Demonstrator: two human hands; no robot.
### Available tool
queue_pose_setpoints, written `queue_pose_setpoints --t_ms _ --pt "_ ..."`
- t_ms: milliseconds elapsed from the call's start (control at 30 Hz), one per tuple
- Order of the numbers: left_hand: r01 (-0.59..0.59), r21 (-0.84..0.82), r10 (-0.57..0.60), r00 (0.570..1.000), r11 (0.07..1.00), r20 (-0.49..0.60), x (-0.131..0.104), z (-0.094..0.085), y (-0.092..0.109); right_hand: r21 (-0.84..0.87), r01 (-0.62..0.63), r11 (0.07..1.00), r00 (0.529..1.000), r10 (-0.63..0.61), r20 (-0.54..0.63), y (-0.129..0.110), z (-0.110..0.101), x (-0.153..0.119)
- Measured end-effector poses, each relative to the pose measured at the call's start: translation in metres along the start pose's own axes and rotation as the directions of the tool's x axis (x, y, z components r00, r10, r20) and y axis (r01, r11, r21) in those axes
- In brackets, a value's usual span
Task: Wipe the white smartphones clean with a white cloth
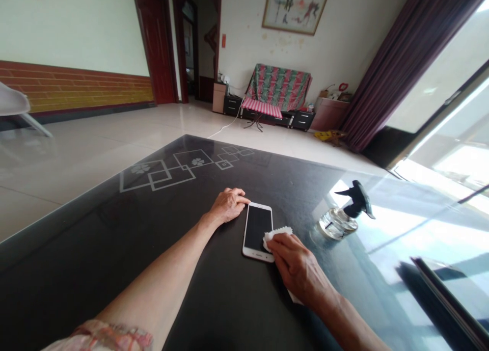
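Observation:
A white smartphone (258,230) with a dark screen lies face up on the glossy black table (114,249). At its upper left corner, my left hand (229,205) rests with curled fingers, the fingertips against the phone's edge. My right hand (296,259) is closed around a white wiping cloth (278,233) with a zigzag edge, pressed on the lower right of the screen. Part of the cloth is hidden under the palm, and another end shows below the hand. To the right stands a clear spray bottle (337,223) with a black trigger head.
A dark, long-edged object (446,300) lies at the table's right front. Pale square patterns (171,171) decorate the far left of the tabletop. Beyond are a small striped table (262,107), a cloth-covered item (280,86), a purple curtain (378,71) and a white chair (14,102).

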State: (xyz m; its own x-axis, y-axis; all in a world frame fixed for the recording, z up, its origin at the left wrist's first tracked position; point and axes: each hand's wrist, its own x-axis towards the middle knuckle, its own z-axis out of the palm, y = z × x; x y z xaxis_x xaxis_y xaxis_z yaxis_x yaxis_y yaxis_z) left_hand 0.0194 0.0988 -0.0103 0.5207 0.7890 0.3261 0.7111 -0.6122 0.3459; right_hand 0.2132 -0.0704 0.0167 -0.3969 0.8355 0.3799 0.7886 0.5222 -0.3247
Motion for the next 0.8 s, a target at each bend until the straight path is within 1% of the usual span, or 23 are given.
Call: queue_pose_setpoints --t_ms 167,300,433,533,800 --pt "0.007 0.002 -0.007 1.0 1.0 -0.012 0.0 0.002 0.0 -0.006 0.099 0.995 0.993 -0.098 0.06 -0.008 -0.005 -0.015" --pt "0.011 0.005 -0.011 1.0 1.0 -0.018 0.0 0.003 0.0 0.006 0.13 0.991 0.985 -0.13 0.11 -0.01 -0.005 -0.015" --pt "0.013 0.005 -0.012 1.0 1.0 -0.022 0.0 0.003 0.0 0.032 0.167 0.985 0.977 -0.17 0.129 -0.014 -0.003 -0.009" --pt "0.013 0.006 -0.013 1.0 1.0 -0.025 0.0 0.004 0.0 0.045 0.173 0.984 0.975 -0.177 0.134 -0.019 -0.001 -0.002" --pt "0.004 0.011 -0.003 0.999 1.0 -0.037 -0.001 0.004 -0.001 0.053 0.203 0.978 0.962 -0.21 0.175 -0.033 0.014 0.02"
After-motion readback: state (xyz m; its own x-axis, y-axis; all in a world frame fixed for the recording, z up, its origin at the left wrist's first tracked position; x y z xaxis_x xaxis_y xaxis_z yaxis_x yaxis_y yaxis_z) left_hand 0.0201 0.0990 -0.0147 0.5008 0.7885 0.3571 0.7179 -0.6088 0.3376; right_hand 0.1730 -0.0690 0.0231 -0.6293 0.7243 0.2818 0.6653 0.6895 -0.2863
